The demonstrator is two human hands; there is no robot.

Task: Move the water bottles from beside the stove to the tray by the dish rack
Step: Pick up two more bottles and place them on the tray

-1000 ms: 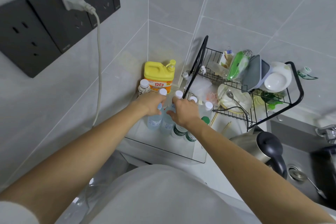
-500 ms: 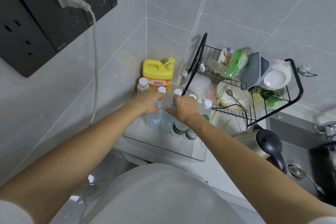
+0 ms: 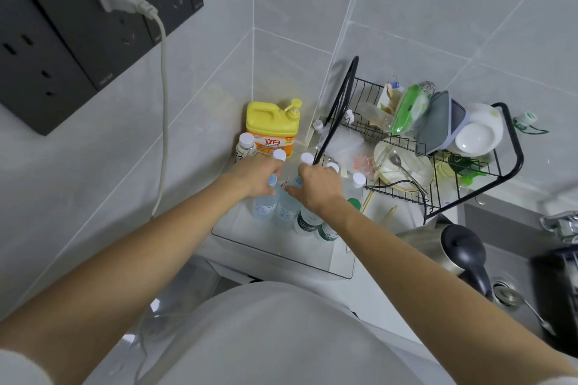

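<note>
Both hands are over the clear tray [image 3: 281, 255] at the near left of the dish rack [image 3: 438, 166]. The left hand [image 3: 255, 176] is curled round the neck of a blue-labelled water bottle [image 3: 264, 206]. The right hand [image 3: 319, 186] grips the neighbouring blue-labelled bottle [image 3: 287, 211] just below its cap.

The bottles stand upright in the tray, close together; two green-labelled bottles [image 3: 308, 222] sit directly under the right wrist, and further white caps show at the far right of the group.

Handling, as judged: clear thin plastic, apparently full, so moderately heavy and liable to dent if squeezed mid-body. The neck beneath the cap is the stiffest hold. Packed this tightly, one bottle could tip another.

The tray holds bottles only. The rack holds plates, a spoon, a white bowl [image 3: 477, 136], grey lids and a green item. A yellow detergent jug [image 3: 270, 131] stands at the far wall, a small white-capped bottle [image 3: 245, 147] just left of it.
</note>
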